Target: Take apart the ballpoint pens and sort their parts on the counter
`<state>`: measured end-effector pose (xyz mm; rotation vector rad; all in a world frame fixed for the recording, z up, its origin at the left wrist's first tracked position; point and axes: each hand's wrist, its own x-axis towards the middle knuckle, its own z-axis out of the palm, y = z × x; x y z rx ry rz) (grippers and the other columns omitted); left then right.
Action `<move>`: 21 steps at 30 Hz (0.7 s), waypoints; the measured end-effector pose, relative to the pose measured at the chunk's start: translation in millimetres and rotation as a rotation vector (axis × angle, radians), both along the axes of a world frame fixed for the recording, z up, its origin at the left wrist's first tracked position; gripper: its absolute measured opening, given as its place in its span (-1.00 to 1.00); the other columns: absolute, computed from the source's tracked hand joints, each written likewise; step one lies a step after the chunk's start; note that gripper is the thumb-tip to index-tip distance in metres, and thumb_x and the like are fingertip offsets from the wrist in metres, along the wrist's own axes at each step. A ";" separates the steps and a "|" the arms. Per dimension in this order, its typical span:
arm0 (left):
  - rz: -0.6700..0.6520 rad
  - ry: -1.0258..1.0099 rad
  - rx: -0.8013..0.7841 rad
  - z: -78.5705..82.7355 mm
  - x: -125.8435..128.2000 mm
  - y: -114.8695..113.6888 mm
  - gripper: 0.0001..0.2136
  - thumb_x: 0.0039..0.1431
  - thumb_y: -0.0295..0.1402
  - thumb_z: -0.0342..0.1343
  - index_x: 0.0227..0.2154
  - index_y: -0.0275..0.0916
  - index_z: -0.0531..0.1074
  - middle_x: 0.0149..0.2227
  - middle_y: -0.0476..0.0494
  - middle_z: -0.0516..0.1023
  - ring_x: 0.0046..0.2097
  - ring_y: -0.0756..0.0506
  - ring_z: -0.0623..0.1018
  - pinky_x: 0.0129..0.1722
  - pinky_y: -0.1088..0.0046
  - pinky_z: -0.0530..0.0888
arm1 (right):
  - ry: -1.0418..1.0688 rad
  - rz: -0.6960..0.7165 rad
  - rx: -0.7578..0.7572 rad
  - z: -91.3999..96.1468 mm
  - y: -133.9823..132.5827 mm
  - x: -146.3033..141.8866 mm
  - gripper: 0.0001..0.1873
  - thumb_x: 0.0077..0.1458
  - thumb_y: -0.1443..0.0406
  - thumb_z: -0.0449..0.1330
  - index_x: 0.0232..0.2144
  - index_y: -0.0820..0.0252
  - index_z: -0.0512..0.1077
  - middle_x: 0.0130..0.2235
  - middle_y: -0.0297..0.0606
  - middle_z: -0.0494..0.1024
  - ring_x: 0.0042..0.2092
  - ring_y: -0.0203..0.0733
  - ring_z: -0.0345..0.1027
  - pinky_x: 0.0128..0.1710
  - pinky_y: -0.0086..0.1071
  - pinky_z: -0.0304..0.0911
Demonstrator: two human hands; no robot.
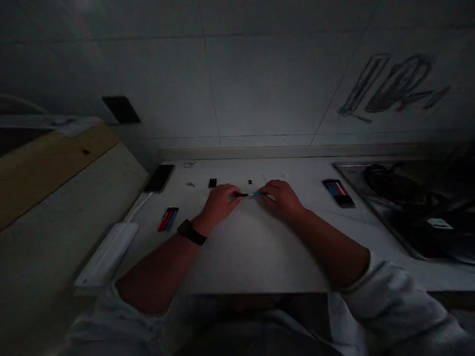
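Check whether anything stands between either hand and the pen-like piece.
Nothing visible does: the left hand and right hand both grip the pen-like piece near its ends. The small black block lies beyond it, apart from both hands.

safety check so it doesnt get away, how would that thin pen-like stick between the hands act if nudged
The thin stick could well roll, being narrow and pen-like. It seems stiff, running straight between the left hand and the right hand. Probably light too, being so slim.
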<state>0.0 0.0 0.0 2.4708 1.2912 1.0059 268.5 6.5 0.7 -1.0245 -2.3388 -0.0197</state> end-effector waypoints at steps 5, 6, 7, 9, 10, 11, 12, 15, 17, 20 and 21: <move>-0.011 -0.007 -0.023 3.6 2.0 -3.9 -0.92 0.24 -0.38 0.31 -0.23 -0.19 0.54 -0.21 -0.10 0.65 -0.14 -0.15 0.59 -0.07 0.27 0.47 | 0.005 0.034 0.017 0.6 -5.5 -7.7 -0.81 0.31 0.29 0.22 -0.09 0.14 0.61 -0.16 -0.12 0.64 -0.14 -0.05 0.47 -0.07 -0.19 0.24; -0.011 -0.004 -0.027 3.7 2.2 -4.1 -0.92 0.24 -0.38 0.31 -0.23 -0.19 0.54 -0.22 -0.09 0.65 -0.14 -0.15 0.59 -0.07 0.27 0.47 | 0.006 0.038 0.020 0.7 -6.1 -8.8 -0.81 0.31 0.29 0.22 -0.09 0.14 0.61 -0.16 -0.12 0.64 -0.14 -0.05 0.47 -0.07 -0.19 0.24; -0.012 0.000 -0.029 3.8 2.4 -4.0 -0.91 0.24 -0.37 0.31 -0.22 -0.18 0.55 -0.22 -0.09 0.65 -0.14 -0.15 0.59 -0.07 0.26 0.47 | 0.008 0.041 0.023 0.7 -6.5 -9.6 -0.81 0.31 0.29 0.22 -0.09 0.14 0.61 -0.16 -0.12 0.64 -0.14 -0.04 0.47 -0.07 -0.19 0.24; -0.017 0.006 -0.033 3.5 2.5 -3.7 -0.91 0.25 -0.37 0.31 -0.22 -0.18 0.55 -0.21 -0.09 0.65 -0.15 -0.15 0.59 -0.07 0.26 0.46 | 0.008 0.045 0.026 0.4 -6.9 -10.6 -0.81 0.31 0.29 0.23 -0.09 0.15 0.61 -0.17 -0.12 0.63 -0.14 -0.04 0.47 -0.07 -0.19 0.23; -0.018 0.006 -0.034 3.3 2.6 -3.5 -0.91 0.25 -0.37 0.31 -0.22 -0.18 0.55 -0.21 -0.09 0.65 -0.15 -0.15 0.59 -0.08 0.26 0.46 | 0.010 0.045 0.029 0.2 -6.8 -10.9 -0.81 0.31 0.29 0.23 -0.09 0.15 0.61 -0.17 -0.12 0.63 -0.14 -0.05 0.47 -0.07 -0.19 0.23; -0.020 0.002 -0.035 3.2 2.6 -3.3 -0.91 0.25 -0.37 0.31 -0.22 -0.18 0.55 -0.21 -0.09 0.65 -0.15 -0.15 0.59 -0.08 0.26 0.46 | 0.012 0.044 0.031 -0.1 -6.7 -10.9 -0.81 0.31 0.29 0.23 -0.09 0.15 0.61 -0.17 -0.13 0.63 -0.14 -0.05 0.47 -0.08 -0.19 0.22; -0.023 -0.003 -0.036 3.0 2.6 -3.1 -0.91 0.24 -0.37 0.31 -0.22 -0.19 0.55 -0.21 -0.09 0.65 -0.15 -0.15 0.59 -0.09 0.26 0.46 | 0.013 0.043 0.032 -0.5 -6.5 -11.0 -0.80 0.31 0.28 0.23 -0.09 0.15 0.61 -0.18 -0.13 0.63 -0.15 -0.05 0.46 -0.08 -0.20 0.22; -0.040 -0.008 -0.040 2.2 2.8 -3.0 -0.91 0.25 -0.35 0.31 -0.21 -0.18 0.56 -0.21 -0.09 0.65 -0.15 -0.15 0.60 -0.09 0.26 0.47 | 0.008 0.039 0.033 -1.4 -6.2 -10.9 -0.80 0.32 0.27 0.22 -0.09 0.15 0.61 -0.17 -0.13 0.63 -0.15 -0.06 0.45 -0.08 -0.20 0.21; -0.049 -0.008 -0.040 1.6 2.9 -3.0 -0.91 0.27 -0.34 0.30 -0.20 -0.18 0.56 -0.21 -0.09 0.66 -0.15 -0.15 0.60 -0.08 0.26 0.47 | 0.004 0.042 0.036 -1.3 -6.3 -11.0 -0.79 0.33 0.26 0.21 -0.08 0.15 0.61 -0.17 -0.13 0.63 -0.15 -0.06 0.45 -0.08 -0.20 0.20; -0.050 -0.004 -0.037 0.7 3.0 -3.1 -0.91 0.30 -0.31 0.27 -0.20 -0.19 0.56 -0.20 -0.10 0.66 -0.15 -0.15 0.60 -0.07 0.25 0.48 | 0.011 0.054 0.058 0.0 -6.9 -11.3 -0.79 0.34 0.27 0.20 -0.08 0.14 0.61 -0.17 -0.13 0.63 -0.15 -0.06 0.44 -0.08 -0.19 0.19; -0.049 0.001 -0.038 0.5 3.0 -3.1 -0.91 0.32 -0.30 0.25 -0.20 -0.19 0.57 -0.20 -0.10 0.66 -0.15 -0.15 0.60 -0.07 0.24 0.48 | 0.014 0.057 0.067 0.6 -7.1 -11.4 -0.79 0.34 0.26 0.20 -0.09 0.14 0.61 -0.18 -0.13 0.63 -0.15 -0.06 0.44 -0.08 -0.19 0.19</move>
